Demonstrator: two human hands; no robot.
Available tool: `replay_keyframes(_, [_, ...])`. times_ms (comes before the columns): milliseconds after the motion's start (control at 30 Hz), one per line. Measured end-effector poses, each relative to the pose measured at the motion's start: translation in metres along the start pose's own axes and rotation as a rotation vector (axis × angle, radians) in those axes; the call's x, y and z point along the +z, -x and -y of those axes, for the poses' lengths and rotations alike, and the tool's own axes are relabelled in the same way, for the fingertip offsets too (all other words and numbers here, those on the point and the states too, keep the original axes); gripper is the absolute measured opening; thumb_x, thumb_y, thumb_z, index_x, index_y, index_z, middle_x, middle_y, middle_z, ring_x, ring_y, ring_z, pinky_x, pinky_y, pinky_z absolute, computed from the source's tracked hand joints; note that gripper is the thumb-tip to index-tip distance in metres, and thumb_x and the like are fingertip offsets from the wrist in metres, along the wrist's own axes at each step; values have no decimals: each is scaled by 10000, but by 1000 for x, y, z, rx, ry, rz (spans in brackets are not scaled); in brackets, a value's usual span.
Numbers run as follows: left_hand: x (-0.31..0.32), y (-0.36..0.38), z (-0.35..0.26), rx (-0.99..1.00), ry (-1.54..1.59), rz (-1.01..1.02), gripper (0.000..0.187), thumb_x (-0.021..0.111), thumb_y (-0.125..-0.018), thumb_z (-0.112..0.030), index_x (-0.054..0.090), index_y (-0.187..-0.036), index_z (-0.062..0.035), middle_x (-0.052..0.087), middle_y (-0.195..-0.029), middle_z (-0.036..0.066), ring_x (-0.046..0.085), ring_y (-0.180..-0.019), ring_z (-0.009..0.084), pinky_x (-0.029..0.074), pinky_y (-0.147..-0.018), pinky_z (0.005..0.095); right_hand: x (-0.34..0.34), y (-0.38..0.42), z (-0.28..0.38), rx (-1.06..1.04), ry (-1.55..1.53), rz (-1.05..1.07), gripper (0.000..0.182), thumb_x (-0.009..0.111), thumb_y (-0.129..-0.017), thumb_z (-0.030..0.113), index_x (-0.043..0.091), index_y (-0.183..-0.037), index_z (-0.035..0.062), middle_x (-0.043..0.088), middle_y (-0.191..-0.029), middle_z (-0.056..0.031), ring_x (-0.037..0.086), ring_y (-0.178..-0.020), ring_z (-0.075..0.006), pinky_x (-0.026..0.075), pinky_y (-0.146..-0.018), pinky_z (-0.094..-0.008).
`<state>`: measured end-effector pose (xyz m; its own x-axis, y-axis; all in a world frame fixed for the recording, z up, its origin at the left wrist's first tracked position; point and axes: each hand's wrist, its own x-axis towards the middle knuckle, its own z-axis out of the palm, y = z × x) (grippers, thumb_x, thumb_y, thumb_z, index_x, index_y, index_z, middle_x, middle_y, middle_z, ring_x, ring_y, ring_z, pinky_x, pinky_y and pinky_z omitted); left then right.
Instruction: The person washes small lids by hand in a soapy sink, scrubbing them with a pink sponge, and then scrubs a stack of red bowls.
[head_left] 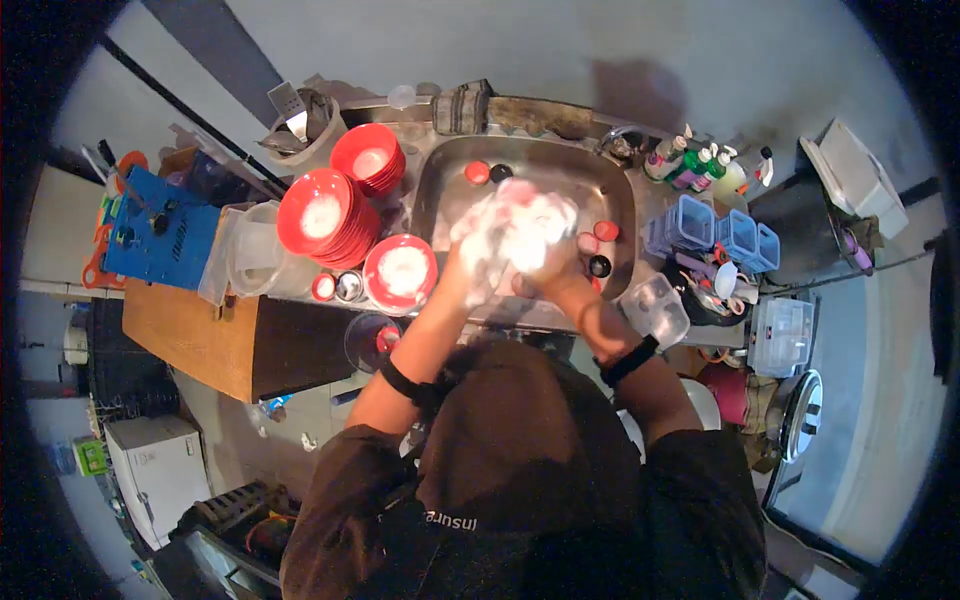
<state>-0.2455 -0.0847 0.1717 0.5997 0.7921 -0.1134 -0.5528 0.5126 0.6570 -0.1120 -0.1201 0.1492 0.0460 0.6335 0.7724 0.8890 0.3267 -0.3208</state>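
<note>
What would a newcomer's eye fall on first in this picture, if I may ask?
Probably the white foam covering the left hand and right hand at the metal sink, which hides whatever they may hold. The bright red bowls grouped left of the sink would likely come next.

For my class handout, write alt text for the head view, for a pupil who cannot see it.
A left hand and a right hand, seen from above, work in thick white suds over a metal sink; the foam hides anything they hold. Small round red and black items lie in the sink, with stacked red bowls to its left and blue plastic baskets to its right.
</note>
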Motion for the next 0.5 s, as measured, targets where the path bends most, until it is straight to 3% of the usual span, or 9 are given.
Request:
replay_keyframes(67, [1, 6, -9, -13, 37, 137, 288, 499, -958, -180, 559, -1194, -27, 616, -1135, 73, 589, -1060, 180, 484, -916, 324, -28, -8, 16, -291, 134, 82, 251, 599, -743, 105, 677, -981, 87, 612, -1061, -116, 587, -918, -314, 463, -867, -407])
replay_keyframes(133, [-23, 3, 3, 244, -770, 93, 273, 499, -957, -188, 556, -1175, -36, 617, -1110, 65, 597, -1033, 171, 489, -908, 325, -24, 5, 8, -249, 162, 64, 345, 606, -764, 172, 658, -1094, 85, 606, -1106, -127, 561, -998, -348, 421, -924, -465])
replay_keyframes(200, [-20, 4, 8, 298, -813, 113, 265, 497, -959, -195, 553, -1167, -42, 617, -1097, 59, 602, -1012, 168, 493, -897, 324, -8, 3, 17, 361, -332, 61, 339, 624, -752, 239, 667, -1070, 128, 513, -1291, -101, 445, -1187, -341, 328, -1009, -510])
replay_keyframes(233, [-18, 5, 8, 369, -861, 115, 257, 495, -961, -201, 550, -1159, -47, 618, -1084, 53, 607, -991, 166, 497, -886, 323, -7, 2, 22, 180, -146, -37, 327, 619, -756, 226, 669, -1062, 123, 543, -1271, -96, 445, -1202, -342, 323, -1011, -506])
replay_keyframes(267, [-12, 9, 1, 362, -862, 128, 257, 495, -961, -201, 550, -1159, -47, 618, -1084, 53, 607, -991, 166, 497, -886, 323, -13, 2, 33, -12, 102, -52, 331, 619, -752, 218, 667, -1059, 104, 559, -1256, -101, 447, -1208, -353, 329, -1013, -483])
replay_keyframes(333, [0, 18, -13, -98, 96, 118, 255, 489, -955, -168, 529, -1185, -67, 607, -1098, 49, 607, -976, 164, 504, -883, 329, -26, -4, 29, -210, 130, 43, 334, 627, -739, 229, 673, -1051, 118, 564, -1250, -79, 445, -1220, -340, 326, -1004, -509])
replay_keyframes(367, [2, 17, -9, -110, 95, 124, 255, 489, -955, -168, 529, -1185, -67, 607, -1098, 49, 607, -976, 164, 504, -883, 329, -26, -9, 30, -200, 139, 41, 334, 627, -739, 229, 673, -1051, 118, 564, -1250, -79, 445, -1220, -340, 326, -1004, -509])
replay_keyframes(433, [4, 17, 0, -79, -144, 65, 253, 487, -947, -154, 520, -1186, -77, 606, -1072, 48, 614, -955, 167, 523, -849, 317, -21, -17, 34, 432, -262, -58, 346, 655, -699, 222, 682, -1034, 144, 579, -1229, -55, 461, -1224, -322, 327, -972, -576])
replay_keyframes(500, [3, 21, 0, -123, -79, 46, 279, 512, -935, -145, 515, -1202, -63, 596, -1102, 52, 598, -999, 169, 506, -866, 322, -30, -15, 38, 184, -74, -49, 311, 649, -721, 222, 684, -1020, 145, 600, -1188, -58, 495, -1178, -321, 357, -953, -552])
